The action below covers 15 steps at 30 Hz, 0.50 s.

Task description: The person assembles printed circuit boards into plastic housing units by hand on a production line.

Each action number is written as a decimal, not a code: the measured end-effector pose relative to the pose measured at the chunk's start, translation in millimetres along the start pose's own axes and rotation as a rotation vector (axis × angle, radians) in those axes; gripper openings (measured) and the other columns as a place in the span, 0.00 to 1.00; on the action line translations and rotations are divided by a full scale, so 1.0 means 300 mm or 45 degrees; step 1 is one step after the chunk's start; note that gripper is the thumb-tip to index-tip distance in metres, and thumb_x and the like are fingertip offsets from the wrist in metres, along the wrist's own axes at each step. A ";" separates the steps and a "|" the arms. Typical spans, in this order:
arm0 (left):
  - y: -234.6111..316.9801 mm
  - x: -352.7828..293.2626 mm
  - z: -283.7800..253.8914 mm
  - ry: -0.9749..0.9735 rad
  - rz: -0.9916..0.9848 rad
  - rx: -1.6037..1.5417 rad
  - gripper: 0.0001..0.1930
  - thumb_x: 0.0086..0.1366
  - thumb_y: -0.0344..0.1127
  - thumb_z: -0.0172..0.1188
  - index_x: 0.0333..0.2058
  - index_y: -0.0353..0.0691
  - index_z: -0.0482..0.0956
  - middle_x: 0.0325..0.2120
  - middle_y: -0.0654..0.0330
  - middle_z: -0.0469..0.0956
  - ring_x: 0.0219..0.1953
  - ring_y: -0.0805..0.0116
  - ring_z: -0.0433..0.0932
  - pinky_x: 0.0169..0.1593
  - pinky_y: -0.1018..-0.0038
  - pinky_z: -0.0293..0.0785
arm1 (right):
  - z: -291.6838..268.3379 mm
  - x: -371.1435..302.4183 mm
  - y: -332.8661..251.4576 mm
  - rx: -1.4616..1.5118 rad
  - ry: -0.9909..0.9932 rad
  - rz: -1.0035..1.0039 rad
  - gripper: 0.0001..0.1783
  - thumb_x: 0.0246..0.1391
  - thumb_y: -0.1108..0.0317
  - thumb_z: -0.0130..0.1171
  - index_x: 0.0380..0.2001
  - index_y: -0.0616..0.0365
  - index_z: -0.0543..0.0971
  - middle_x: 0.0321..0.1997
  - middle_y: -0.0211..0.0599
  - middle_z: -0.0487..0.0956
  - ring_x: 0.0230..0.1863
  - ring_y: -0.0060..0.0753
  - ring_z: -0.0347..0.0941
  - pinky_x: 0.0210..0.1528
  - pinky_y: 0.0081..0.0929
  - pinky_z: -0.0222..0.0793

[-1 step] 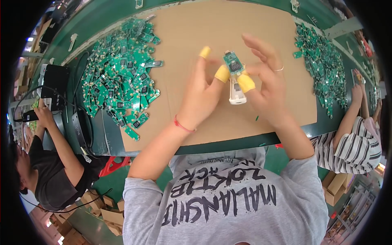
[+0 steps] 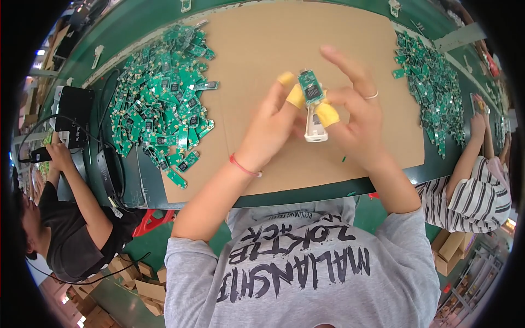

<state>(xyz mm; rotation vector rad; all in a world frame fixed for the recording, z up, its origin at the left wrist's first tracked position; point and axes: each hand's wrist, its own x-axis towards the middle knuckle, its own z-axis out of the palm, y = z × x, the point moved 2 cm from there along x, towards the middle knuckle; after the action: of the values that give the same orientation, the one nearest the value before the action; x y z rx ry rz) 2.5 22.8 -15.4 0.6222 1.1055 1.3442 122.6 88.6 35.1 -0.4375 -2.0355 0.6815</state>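
Note:
A small green circuit board (image 2: 311, 86) with a dark square chip is held up over the cardboard, between my two hands. A white plastic stick-shaped holder (image 2: 316, 135) reaches down from its lower end; where the two meet is hidden by fingers. My left hand (image 2: 268, 128) has yellow finger covers on thumb and index finger, and its thumb presses against the board's left edge. With a yellow-covered thumb, my right hand (image 2: 358, 120) pinches at the board's lower right, where the holder begins. Its index finger is raised away.
Brown cardboard (image 2: 251, 44) covers the table. Large heaps of green boards lie at the left (image 2: 164, 98) and the right (image 2: 432, 93). Black devices with cables (image 2: 76, 109) stand at the far left. A person in black (image 2: 71, 229) and a person in stripes (image 2: 465, 191) sit on either side.
The board has moved slightly down and turned a little more upright. My left index fingertip has moved right, nearer the board.

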 end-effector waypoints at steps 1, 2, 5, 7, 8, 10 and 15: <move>0.009 0.001 -0.018 0.000 0.002 0.002 0.20 0.64 0.35 0.47 0.54 0.38 0.59 0.41 0.58 0.72 0.30 0.72 0.76 0.31 0.77 0.74 | 0.000 0.002 -0.005 -0.055 0.014 -0.138 0.05 0.37 0.77 0.56 0.22 0.56 0.73 0.40 0.33 0.76 0.47 0.31 0.70 0.53 0.35 0.59; 0.008 0.001 -0.019 -0.254 -0.228 -0.230 0.20 0.64 0.35 0.45 0.54 0.38 0.58 0.41 0.57 0.72 0.31 0.70 0.77 0.33 0.76 0.75 | -0.003 0.000 -0.007 -0.058 0.014 -0.139 0.05 0.37 0.77 0.56 0.22 0.56 0.73 0.40 0.33 0.76 0.47 0.31 0.70 0.53 0.35 0.59; 0.000 -0.008 0.012 -0.412 -0.473 -0.524 0.19 0.66 0.36 0.43 0.54 0.40 0.57 0.41 0.57 0.71 0.34 0.65 0.78 0.36 0.71 0.77 | 0.008 -0.017 -0.005 -0.159 -0.163 -0.251 0.05 0.35 0.74 0.59 0.19 0.51 0.74 0.38 0.21 0.77 0.52 0.30 0.69 0.61 0.44 0.46; -0.005 0.002 0.009 -0.394 -0.360 -0.474 0.21 0.66 0.35 0.43 0.56 0.40 0.54 0.42 0.57 0.71 0.35 0.64 0.78 0.38 0.71 0.77 | 0.000 -0.015 0.006 -0.242 -0.121 -0.278 0.05 0.36 0.73 0.59 0.21 0.51 0.74 0.38 0.22 0.77 0.51 0.30 0.69 0.61 0.43 0.46; 0.001 0.002 0.011 -0.391 -0.361 -0.475 0.21 0.66 0.35 0.43 0.56 0.40 0.54 0.42 0.57 0.71 0.35 0.64 0.78 0.38 0.71 0.77 | -0.003 -0.012 0.016 -0.317 -0.083 -0.302 0.05 0.37 0.72 0.59 0.22 0.52 0.75 0.38 0.23 0.77 0.51 0.30 0.69 0.61 0.43 0.45; 0.032 -0.001 0.015 -0.371 -0.158 -0.434 0.22 0.66 0.34 0.43 0.57 0.40 0.52 0.43 0.58 0.71 0.36 0.65 0.77 0.38 0.71 0.77 | -0.009 -0.001 0.048 -0.418 -0.043 -0.287 0.05 0.38 0.72 0.58 0.24 0.52 0.76 0.39 0.24 0.77 0.50 0.30 0.69 0.61 0.43 0.45; 0.036 0.000 0.024 -0.322 0.131 -0.080 0.28 0.62 0.26 0.48 0.59 0.38 0.50 0.42 0.61 0.71 0.35 0.71 0.76 0.39 0.73 0.77 | -0.029 0.009 0.050 -0.598 -0.087 -0.278 0.10 0.37 0.75 0.57 0.28 0.55 0.76 0.42 0.27 0.76 0.48 0.29 0.70 0.60 0.42 0.48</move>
<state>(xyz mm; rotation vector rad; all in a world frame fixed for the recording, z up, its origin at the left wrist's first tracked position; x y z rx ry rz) 4.0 26.5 -3.1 0.7884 0.8335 1.3404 129.3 104.4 31.2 -0.4527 -2.2661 0.0812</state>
